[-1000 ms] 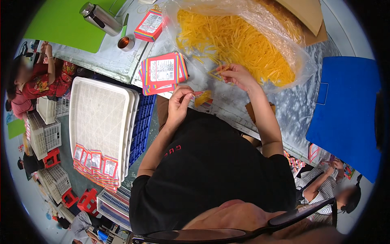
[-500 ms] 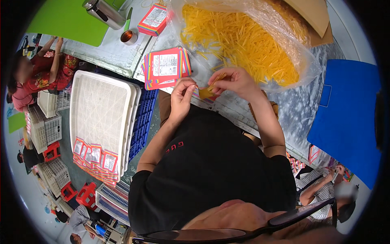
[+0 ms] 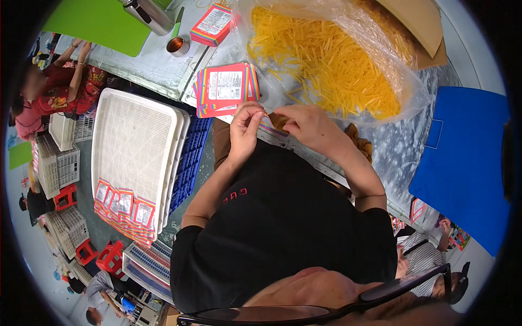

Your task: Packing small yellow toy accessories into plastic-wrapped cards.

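My left hand [image 3: 246, 130] is closed, thumb and fingers pinching a small rainbow-edged card packet [image 3: 270, 128] just over the table's front edge. Against the packet's right end, my right hand [image 3: 314, 129] has its fingers bent and pressed together, back of the hand up. A dark yellow patch, seemingly thin plastic strips [image 3: 279, 120], shows between the hands by the right fingertips, which partly hide it. Just beyond my left hand lies a stack of red rainbow-bordered cards [image 3: 225, 87] with white labels. A large clear bag [image 3: 417, 103] spills loose yellow strips [image 3: 326, 65] beyond my right hand.
Another red card stack [image 3: 212, 26], a metal cup [image 3: 177, 46] and a steel flask [image 3: 149, 15] stand farther back. White stacked trays [image 3: 136, 130] at left hold several finished-looking card packets [image 3: 125, 204]. A blue board [image 3: 462, 163] is at right. Other people work on both sides.
My right hand has moved in from above the packet, lowering the yellow strips it pinched to the packet's right end; they are now mostly hidden. The left hand keeps its pinch. The view has shifted slightly.
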`<state>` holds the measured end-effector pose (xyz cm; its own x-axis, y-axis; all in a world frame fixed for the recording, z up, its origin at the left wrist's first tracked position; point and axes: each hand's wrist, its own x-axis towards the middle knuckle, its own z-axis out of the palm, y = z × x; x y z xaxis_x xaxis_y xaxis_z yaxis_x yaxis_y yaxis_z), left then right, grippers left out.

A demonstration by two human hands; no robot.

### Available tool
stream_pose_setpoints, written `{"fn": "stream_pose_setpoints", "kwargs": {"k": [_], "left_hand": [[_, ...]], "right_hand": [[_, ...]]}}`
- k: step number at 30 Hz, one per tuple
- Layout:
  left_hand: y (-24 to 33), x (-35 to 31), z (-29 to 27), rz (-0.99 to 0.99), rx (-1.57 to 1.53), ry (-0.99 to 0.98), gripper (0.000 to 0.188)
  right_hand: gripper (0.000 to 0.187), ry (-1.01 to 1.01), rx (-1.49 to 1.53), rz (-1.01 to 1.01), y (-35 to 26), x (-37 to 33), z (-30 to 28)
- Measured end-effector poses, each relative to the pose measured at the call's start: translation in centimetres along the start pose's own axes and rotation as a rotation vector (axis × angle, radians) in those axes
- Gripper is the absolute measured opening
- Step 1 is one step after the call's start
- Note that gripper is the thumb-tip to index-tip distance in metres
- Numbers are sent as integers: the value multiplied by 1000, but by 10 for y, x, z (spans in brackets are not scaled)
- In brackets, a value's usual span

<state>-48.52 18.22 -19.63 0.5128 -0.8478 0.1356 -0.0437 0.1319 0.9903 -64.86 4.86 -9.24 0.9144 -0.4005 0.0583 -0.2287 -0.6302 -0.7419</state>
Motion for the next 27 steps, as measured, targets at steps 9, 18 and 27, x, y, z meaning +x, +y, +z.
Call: {"fn": "stream_pose_setpoints", "kwargs": {"k": [9, 18, 27], "left_hand": [[3, 1, -5, 41, 7, 80, 9], [5, -12, 0, 40, -113, 127, 8], [3, -10, -13, -16, -113, 174, 6]], "right_hand": [[37, 124, 6, 18, -10, 3, -19], [40, -16, 21, 136, -2, -16, -17], [43, -29, 23, 98, -5, -23, 17]]}}
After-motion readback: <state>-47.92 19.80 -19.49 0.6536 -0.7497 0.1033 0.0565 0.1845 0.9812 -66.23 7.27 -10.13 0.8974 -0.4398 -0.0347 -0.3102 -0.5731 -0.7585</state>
